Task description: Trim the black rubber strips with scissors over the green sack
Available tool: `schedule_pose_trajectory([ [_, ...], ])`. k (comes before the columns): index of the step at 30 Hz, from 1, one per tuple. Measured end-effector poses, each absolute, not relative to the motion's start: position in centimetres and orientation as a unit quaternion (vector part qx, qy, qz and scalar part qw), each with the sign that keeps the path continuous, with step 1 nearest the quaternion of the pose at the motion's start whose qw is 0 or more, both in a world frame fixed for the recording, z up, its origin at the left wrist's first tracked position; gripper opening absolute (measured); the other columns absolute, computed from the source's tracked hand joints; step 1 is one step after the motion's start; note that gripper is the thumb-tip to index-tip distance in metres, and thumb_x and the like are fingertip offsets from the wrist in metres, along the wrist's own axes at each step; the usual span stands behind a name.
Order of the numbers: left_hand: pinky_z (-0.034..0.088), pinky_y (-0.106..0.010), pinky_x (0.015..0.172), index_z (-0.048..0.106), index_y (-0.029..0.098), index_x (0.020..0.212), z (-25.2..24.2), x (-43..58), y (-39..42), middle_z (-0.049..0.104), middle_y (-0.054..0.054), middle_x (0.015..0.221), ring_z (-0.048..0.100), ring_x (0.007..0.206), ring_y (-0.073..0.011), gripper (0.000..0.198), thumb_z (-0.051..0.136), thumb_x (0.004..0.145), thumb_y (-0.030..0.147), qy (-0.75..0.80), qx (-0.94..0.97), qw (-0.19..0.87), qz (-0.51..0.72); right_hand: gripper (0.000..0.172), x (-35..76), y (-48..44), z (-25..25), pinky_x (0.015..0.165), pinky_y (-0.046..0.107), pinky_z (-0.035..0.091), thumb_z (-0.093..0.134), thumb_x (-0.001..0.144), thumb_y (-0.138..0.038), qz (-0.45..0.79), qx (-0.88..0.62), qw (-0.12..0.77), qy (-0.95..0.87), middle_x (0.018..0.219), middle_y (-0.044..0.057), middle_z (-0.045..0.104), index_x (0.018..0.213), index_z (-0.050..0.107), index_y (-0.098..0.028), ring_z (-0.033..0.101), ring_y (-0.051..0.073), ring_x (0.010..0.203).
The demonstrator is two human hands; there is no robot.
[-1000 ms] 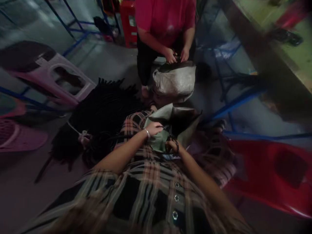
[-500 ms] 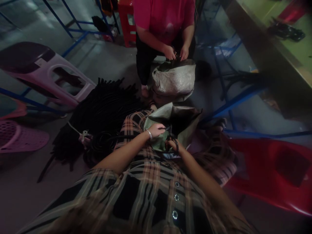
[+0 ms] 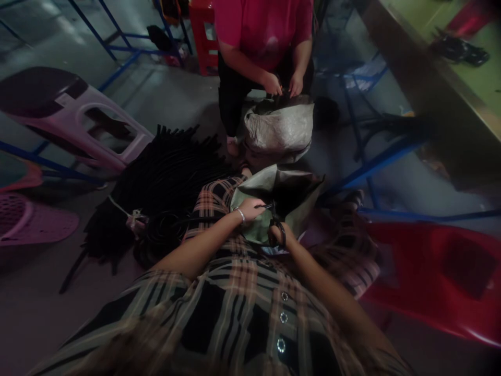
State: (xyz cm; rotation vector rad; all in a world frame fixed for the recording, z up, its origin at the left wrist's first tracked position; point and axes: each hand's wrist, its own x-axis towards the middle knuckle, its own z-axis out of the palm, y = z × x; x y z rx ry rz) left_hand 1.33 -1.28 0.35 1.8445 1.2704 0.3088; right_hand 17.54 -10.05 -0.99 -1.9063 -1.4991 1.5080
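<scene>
Your left hand point(image 3: 250, 209) has edged along the green woven sack point(image 3: 250, 232), pinching its rim, while your right hand point(image 3: 278, 235), curled through the black-handled scissors point(image 3: 275, 224), has closed in just beside it, blades upright.

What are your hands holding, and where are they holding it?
The right hand holds black-handled scissors by their finger loops. The left hand seems to pinch the edge of a grey-green sack, near the blades.
</scene>
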Motion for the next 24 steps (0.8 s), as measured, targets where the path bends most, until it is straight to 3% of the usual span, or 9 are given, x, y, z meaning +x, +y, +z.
schedule_pose_trajectory([
  [8,0.043,-0.026,0.078,0.071,0.017,0.096,1.8,-0.8,0.1,0.069,-0.006,0.093,0.059,0.087,-0.0181,0.034,0.046,0.080,0.033,0.474,0.823,0.306,0.063,0.019,17.5,-9.9,-1.3,0.044,0.018,0.034,0.046,0.067,-0.021,0.516,-0.700,0.219,-0.442,0.045,0.002,0.053,0.050,0.053,-0.015,0.050,0.011,0.044],
  [18,0.036,-0.021,0.056,0.068,0.015,0.082,0.1,-1.9,0.1,0.062,0.000,0.063,0.051,0.057,-0.0106,0.031,0.048,0.075,0.039,0.502,0.752,0.420,0.085,0.018,17.6,-9.9,-0.9,0.038,0.021,0.034,0.045,0.068,-0.026,0.547,-0.712,0.243,-0.367,0.042,0.000,0.048,0.055,0.052,-0.016,0.047,0.011,0.036],
  [24,0.034,-0.020,0.051,0.067,0.015,0.075,-0.5,-1.8,0.1,0.059,0.001,0.058,0.047,0.051,-0.0095,0.028,0.051,0.072,0.038,0.506,0.729,0.449,0.102,0.016,17.9,-9.8,-2.5,0.034,0.020,0.031,0.047,0.066,-0.029,0.548,-0.718,0.240,-0.356,0.039,-0.001,0.044,0.055,0.049,-0.017,0.045,0.011,0.034],
])
